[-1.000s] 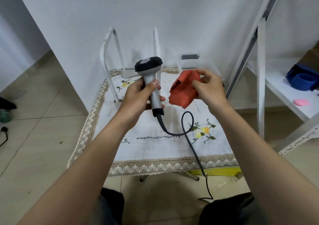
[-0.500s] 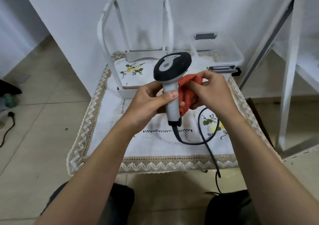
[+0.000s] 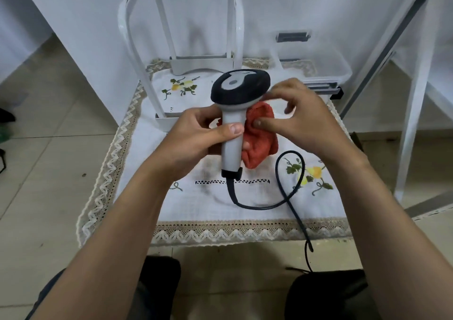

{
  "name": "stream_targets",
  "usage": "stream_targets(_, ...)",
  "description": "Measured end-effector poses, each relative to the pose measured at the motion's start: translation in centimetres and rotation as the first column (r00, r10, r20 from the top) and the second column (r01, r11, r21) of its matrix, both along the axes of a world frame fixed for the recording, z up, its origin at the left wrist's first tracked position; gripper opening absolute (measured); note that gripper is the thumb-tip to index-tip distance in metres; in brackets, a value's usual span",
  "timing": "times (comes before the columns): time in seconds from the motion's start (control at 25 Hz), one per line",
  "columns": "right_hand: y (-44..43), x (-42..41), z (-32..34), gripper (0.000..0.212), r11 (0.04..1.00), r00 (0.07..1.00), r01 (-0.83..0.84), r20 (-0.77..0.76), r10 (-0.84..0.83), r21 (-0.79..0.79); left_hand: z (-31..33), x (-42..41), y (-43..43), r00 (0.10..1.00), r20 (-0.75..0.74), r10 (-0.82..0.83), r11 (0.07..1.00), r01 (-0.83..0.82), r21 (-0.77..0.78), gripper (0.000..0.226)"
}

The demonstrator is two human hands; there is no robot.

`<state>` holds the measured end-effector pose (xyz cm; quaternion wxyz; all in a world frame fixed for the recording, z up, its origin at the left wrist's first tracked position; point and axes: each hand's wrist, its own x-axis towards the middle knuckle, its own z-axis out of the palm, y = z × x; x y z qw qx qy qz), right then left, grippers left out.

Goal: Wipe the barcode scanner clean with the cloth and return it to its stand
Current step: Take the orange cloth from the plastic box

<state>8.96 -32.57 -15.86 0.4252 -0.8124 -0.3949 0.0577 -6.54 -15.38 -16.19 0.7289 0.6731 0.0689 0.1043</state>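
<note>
Head view | left hand (image 3: pixel 196 138) fingers wrapped tight round the scanner (image 3: pixel 232 116) handle, holding it upright above the table (image 3: pixel 245 221) | right hand (image 3: pixel 301 118) holds the red cloth (image 3: pixel 259 140), thumb pushing it against the handle's right side | black cord (image 3: pixel 289 197) loops on the table

a white tablecloth (image 3: pixel 201 211) with embroidered flowers and a zigzag lace border lies spread out. a clear plastic box (image 3: pixel 328 57) sits at its far right corner. pale beige tiles (image 3: pixel 49 162) cover the floor.
</note>
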Motion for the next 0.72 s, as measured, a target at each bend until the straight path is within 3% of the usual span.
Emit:
stream_targets(0.12,-0.3,-0.3,0.7,0.066,0.974,0.964,-0.225,-0.135,0.227,0.032,1.0,-0.9,0.9,0.997,-0.002,-0.079,0.996,0.079,0.035,0.030)
stream_targets(0.24,-0.4,-0.3,0.7,0.053,0.963,0.935,-0.270,-0.239,0.264,0.004,1.4,-1.4,1.2,0.996,-0.027,-0.087,0.995,0.088,0.049,0.039)
stream_targets(0.36,-1.1,0.5,0.4,0.030,0.964,0.944,-0.253,-0.239,0.228,-0.080,1.2,-1.5,1.4,0.998,-0.054,-0.042,0.996,0.046,0.074,0.027)
stream_targets(0.48,-1.7,0.5,0.3,0.020,0.929,0.874,-0.369,-0.326,0.361,0.039,0.9,-1.3,1.4,0.995,-0.095,-0.003,0.999,0.007,0.043,0.025)
stream_targets(0.6,-1.7,0.4,-0.6,0.017,0.865,0.817,-0.485,-0.286,0.500,0.127,0.6,-1.1,1.2,0.992,-0.130,-0.010,1.000,0.011,0.008,0.024)
stream_targets(0.72,-0.9,-0.4,-1.5,0.019,0.878,0.851,-0.439,-0.226,0.474,0.192,0.3,-0.9,1.0,0.992,-0.127,-0.012,0.999,0.006,-0.051,0.020)
